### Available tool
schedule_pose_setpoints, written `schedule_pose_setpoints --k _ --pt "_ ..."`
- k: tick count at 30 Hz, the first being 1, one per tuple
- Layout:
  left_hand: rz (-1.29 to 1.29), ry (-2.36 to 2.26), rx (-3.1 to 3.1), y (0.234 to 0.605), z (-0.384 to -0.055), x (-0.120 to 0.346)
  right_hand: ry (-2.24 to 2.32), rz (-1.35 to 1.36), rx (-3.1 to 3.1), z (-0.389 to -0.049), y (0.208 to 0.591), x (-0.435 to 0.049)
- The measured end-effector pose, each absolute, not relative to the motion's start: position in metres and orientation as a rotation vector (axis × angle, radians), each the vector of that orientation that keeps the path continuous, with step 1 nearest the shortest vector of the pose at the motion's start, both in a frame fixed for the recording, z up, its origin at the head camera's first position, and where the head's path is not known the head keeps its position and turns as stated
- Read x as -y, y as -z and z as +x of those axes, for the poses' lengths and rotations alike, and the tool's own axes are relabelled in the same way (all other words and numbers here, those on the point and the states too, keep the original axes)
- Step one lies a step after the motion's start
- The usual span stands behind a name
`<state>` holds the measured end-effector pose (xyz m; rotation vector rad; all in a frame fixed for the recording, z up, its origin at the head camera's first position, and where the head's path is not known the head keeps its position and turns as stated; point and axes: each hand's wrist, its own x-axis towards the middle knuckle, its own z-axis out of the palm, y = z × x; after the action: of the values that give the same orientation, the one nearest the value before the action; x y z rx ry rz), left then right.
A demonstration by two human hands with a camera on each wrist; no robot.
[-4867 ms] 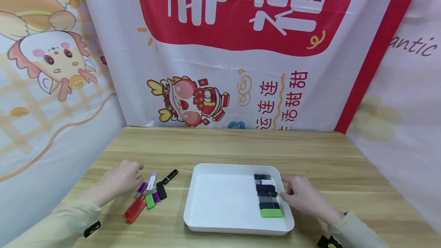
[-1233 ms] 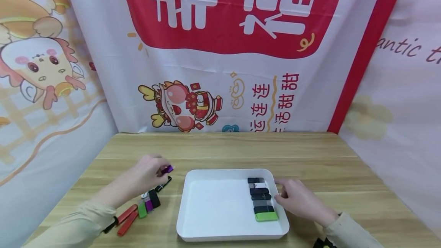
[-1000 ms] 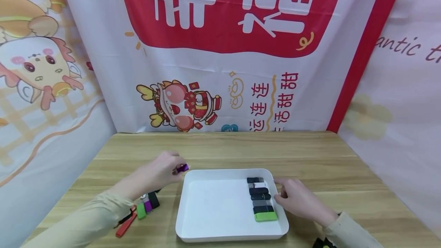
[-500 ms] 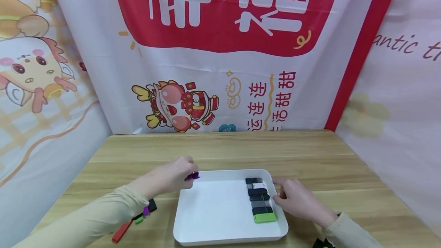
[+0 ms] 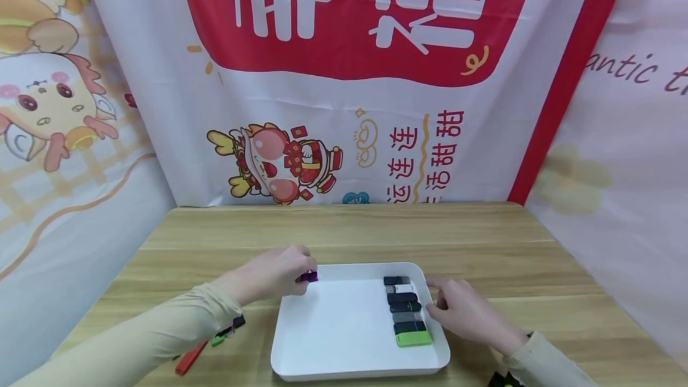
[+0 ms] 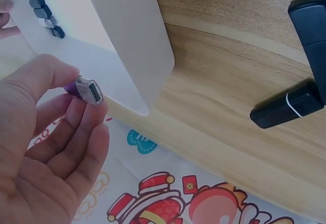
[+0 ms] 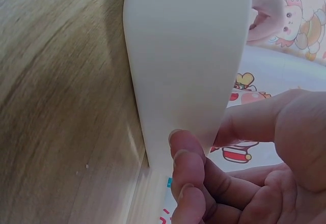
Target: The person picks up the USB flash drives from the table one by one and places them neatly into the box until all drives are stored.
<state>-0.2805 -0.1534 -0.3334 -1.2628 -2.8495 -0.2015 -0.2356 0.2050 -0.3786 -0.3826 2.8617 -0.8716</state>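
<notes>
A purple USB flash drive with a clear cap over its plug is pinched between the thumb and fingers of my left hand. In the head view this hand is over the far left corner of the white tray. My right hand grips the tray's right wall; the right wrist view shows its fingertips on the outer side and the thumb over the rim. Along the inside of that wall lie several flash drives in a column, black, white and grey, with a green one nearest.
Left of the tray, partly hidden under my left forearm, lie more flash drives, among them a red one and a green one. The left wrist view shows a black drive with a white ring. Printed cloth hangs behind the wooden table.
My left hand took the purple flash drive from the pile and carried it right, to the tray's far left corner, lowering slightly. My right hand keeps its place on the tray.
</notes>
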Motion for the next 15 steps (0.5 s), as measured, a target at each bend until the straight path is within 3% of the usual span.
schedule_pose_setpoints --k 15 --pt "-1.329 -0.021 2.815 0.359 -0.292 0.145 0.856 -0.407 -2.880 -0.235 0.379 -0.205"
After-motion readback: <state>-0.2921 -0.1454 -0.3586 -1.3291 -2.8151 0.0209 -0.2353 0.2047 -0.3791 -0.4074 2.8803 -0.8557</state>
